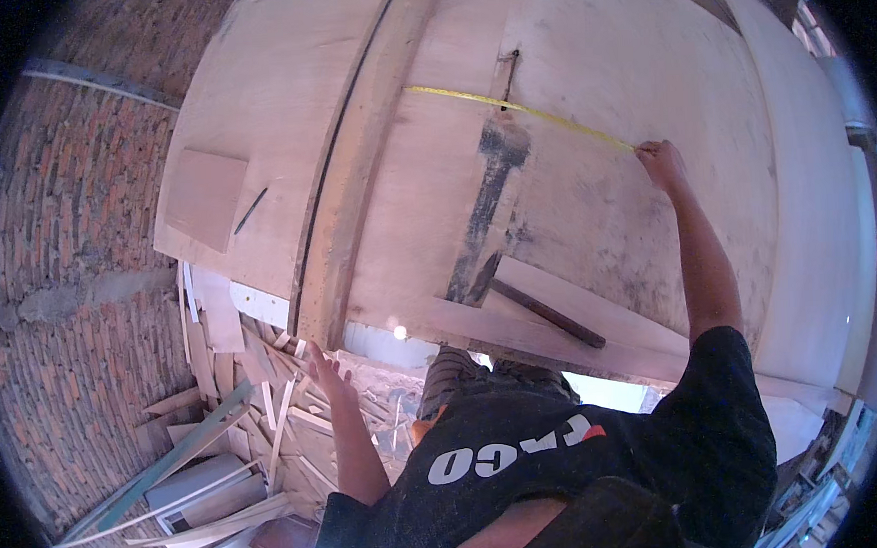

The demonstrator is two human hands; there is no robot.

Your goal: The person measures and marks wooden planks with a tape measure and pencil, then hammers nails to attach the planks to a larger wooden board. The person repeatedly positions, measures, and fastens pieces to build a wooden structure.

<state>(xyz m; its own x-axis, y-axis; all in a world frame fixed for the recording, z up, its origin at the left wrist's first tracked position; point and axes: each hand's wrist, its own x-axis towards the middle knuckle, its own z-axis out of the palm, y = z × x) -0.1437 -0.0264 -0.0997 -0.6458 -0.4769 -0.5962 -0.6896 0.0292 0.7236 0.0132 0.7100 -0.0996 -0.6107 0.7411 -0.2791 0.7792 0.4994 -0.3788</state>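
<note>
Your right hand (658, 155) pinches the yellow tape measure (519, 109) on the plywood sheet (603, 196); left hand (326, 369) hangs open below it. Loosen, and the tape could slip.

Black short-sleeved shirt (568, 466) with white and orange lettering; bare forearms

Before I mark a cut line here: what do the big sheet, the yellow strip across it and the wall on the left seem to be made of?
The big sheet looks like raw plywood: pale, matt, faint grain, dark smears, no varnish showing. The yellow strip, held at one end by the right hand, looks like a thin measuring-tape blade, probably coated metal, though it is too small to confirm. The wall is unplastered reddish brick with visible mortar joints.
</note>
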